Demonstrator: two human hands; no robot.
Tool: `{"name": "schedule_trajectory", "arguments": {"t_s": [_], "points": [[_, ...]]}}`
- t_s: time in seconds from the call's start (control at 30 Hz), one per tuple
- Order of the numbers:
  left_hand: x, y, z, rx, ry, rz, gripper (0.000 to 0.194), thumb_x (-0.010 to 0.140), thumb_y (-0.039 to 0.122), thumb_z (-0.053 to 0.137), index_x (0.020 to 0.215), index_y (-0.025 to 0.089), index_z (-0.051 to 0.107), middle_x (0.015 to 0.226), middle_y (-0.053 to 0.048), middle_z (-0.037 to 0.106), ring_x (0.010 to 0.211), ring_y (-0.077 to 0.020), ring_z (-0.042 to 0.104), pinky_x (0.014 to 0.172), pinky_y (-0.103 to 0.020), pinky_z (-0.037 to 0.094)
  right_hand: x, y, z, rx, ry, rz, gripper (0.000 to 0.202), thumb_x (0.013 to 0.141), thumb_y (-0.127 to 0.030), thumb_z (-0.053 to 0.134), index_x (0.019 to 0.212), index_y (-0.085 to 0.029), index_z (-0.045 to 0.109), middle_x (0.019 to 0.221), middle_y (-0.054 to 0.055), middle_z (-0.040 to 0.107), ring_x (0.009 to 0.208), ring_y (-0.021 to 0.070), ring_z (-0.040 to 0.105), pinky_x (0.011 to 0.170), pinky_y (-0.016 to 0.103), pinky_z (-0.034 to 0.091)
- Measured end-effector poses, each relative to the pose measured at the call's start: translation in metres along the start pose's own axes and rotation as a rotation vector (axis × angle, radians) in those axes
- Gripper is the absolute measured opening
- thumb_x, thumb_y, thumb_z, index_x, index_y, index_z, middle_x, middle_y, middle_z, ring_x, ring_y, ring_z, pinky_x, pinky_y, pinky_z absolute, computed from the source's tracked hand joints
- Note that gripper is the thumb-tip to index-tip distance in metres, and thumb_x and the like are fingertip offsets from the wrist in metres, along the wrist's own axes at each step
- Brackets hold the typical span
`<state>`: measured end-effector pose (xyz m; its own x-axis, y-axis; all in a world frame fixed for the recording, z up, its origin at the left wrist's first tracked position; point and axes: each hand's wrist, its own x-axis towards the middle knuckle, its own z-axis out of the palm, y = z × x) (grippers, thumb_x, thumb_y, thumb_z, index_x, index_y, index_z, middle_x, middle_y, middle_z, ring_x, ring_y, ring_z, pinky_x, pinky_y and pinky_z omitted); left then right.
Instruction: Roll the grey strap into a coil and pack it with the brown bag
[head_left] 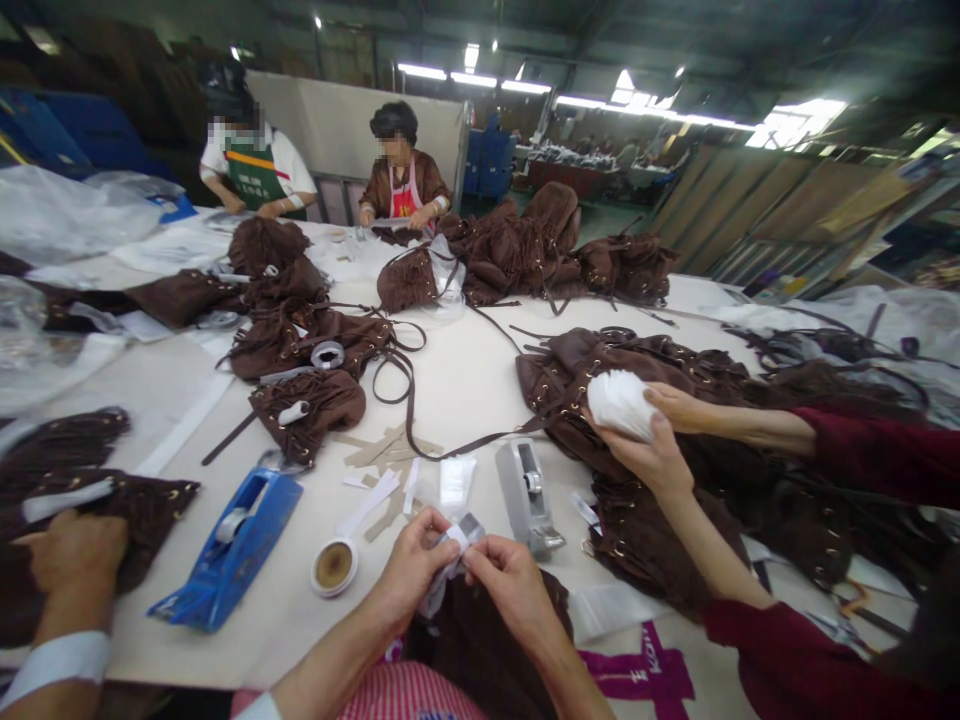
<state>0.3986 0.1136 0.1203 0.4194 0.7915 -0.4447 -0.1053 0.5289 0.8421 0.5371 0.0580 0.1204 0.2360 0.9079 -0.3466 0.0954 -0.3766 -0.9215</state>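
While the brown bag (487, 640) lay at the table (465, 390) edge, the left hand (409, 565) and right hand (510, 580) pinched a white wrapping strip (454, 545) over it, near the grey tape dispenser (525, 495).

— What is held there at the table's near edge?

— A small strip of white and grey wrapping (459, 535), crumpled, pinched from both sides between fingertips.

— And below it?

— A dark brown suede bag (491, 640), soft and folded, lying half off the table edge toward the lap. The wrapping's tail (439, 590) hangs down onto the bag's top.
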Motion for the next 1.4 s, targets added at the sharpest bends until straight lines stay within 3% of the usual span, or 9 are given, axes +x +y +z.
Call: {"name": "schedule_trajectory", "arguments": {"t_s": [0.23, 0.5, 0.63, 0.8, 1.0, 1.1, 1.23, 1.4], "points": [[0.0, -0.002, -0.003, 0.096, -0.001, 0.05, 0.026, 0.067, 0.035, 0.074, 0.074, 0.019, 0.054, 0.064, 0.003, 0.06, 0.06, -0.0126, 0.053, 0.059, -0.022, 0.039, -0.001, 0.004, 0.003, 0.026, 0.031, 0.05, 0.031, 0.073, -0.042, 0.064, 0.054, -0.017, 0.063, 0.052, -0.001, 0.061, 0.053, 0.0148, 0.05, 0.058, 0.027, 0.036], [-0.001, -0.005, -0.001, 0.149, 0.009, 0.059, 0.025, 0.065, 0.034, 0.073, 0.073, 0.02, 0.054, 0.064, 0.003, 0.059, 0.062, -0.0147, 0.053, 0.061, -0.023, 0.04, -0.005, 0.011, 0.006, 0.135, 0.089, 0.17, 0.026, 0.068, -0.043, 0.066, 0.069, -0.018, 0.06, 0.057, 0.0, 0.066, 0.046, 0.0123, 0.046, 0.05, 0.025, 0.032], [0.0, -0.007, 0.0, 0.201, -0.012, 0.026, 0.032, 0.064, 0.045, 0.076, 0.071, 0.02, 0.056, 0.064, 0.002, 0.061, 0.062, -0.0158, 0.054, 0.06, -0.024, 0.04, -0.006, 0.014, 0.003, 0.17, 0.18, 0.191, 0.024, 0.061, -0.03, 0.073, 0.073, -0.019, 0.055, 0.053, -0.003, 0.064, 0.048, 0.0122, 0.05, 0.052, 0.023, 0.034], [0.008, -0.016, -0.001, 0.19, -0.047, -0.034, 0.045, 0.059, 0.058, 0.078, 0.073, 0.021, 0.057, 0.061, 0.002, 0.063, 0.058, -0.0165, 0.055, 0.056, -0.024, 0.04, -0.01, 0.019, 0.007, 0.233, 0.258, 0.186, 0.023, 0.063, -0.025, 0.072, 0.075, -0.019, 0.053, 0.054, -0.006, 0.059, 0.049, 0.0113, 0.049, 0.053, 0.023, 0.035], [0.004, -0.011, 0.004, 0.193, -0.049, -0.025, 0.036, 0.062, 0.049, 0.077, 0.073, 0.022, 0.056, 0.065, 0.001, 0.064, 0.064, -0.0174, 0.057, 0.06, -0.024, 0.043, -0.015, 0.026, 0.011, 0.238, 0.342, 0.153, 0.024, 0.064, -0.023, 0.073, 0.078, -0.019, 0.055, 0.064, -0.005, 0.058, 0.061, 0.0144, 0.053, 0.061, 0.025, 0.039], [0.003, -0.009, 0.006, 0.195, -0.058, -0.003, 0.032, 0.064, 0.046, 0.075, 0.072, 0.021, 0.056, 0.066, 0.001, 0.063, 0.066, -0.0171, 0.056, 0.062, -0.024, 0.044, -0.016, 0.023, 0.009, 0.185, 0.409, 0.13, 0.021, 0.061, -0.021, 0.076, 0.066, -0.02, 0.055, 0.06, -0.006, 0.054, 0.062, 0.0147, 0.048, 0.062, 0.025, 0.035], [0.003, -0.011, 0.007, 0.195, -0.04, 0.044, 0.027, 0.065, 0.041, 0.075, 0.071, 0.022, 0.057, 0.068, 0.001, 0.062, 0.069, -0.0175, 0.057, 0.063, -0.024, 0.045, -0.019, 0.013, 0.009, 0.208, 0.366, 0.121, 0.023, 0.062, -0.026, 0.072, 0.048, -0.019, 0.055, 0.049, -0.006, 0.047, 0.056, 0.0133, 0.04, 0.057, 0.026, 0.029], [0.003, -0.014, 0.008, 0.194, -0.074, -0.012, 0.032, 0.062, 0.046, 0.078, 0.07, 0.022, 0.058, 0.062, 0.002, 0.059, 0.057, -0.0155, 0.052, 0.053, -0.023, 0.04, -0.026, 0.004, 0.012, 0.383, 0.282, 0.211, 0.023, 0.061, -0.034, 0.072, 0.051, -0.017, 0.061, 0.045, -0.007, 0.039, 0.049, 0.0091, 0.03, 0.05, 0.024, 0.022]]}}
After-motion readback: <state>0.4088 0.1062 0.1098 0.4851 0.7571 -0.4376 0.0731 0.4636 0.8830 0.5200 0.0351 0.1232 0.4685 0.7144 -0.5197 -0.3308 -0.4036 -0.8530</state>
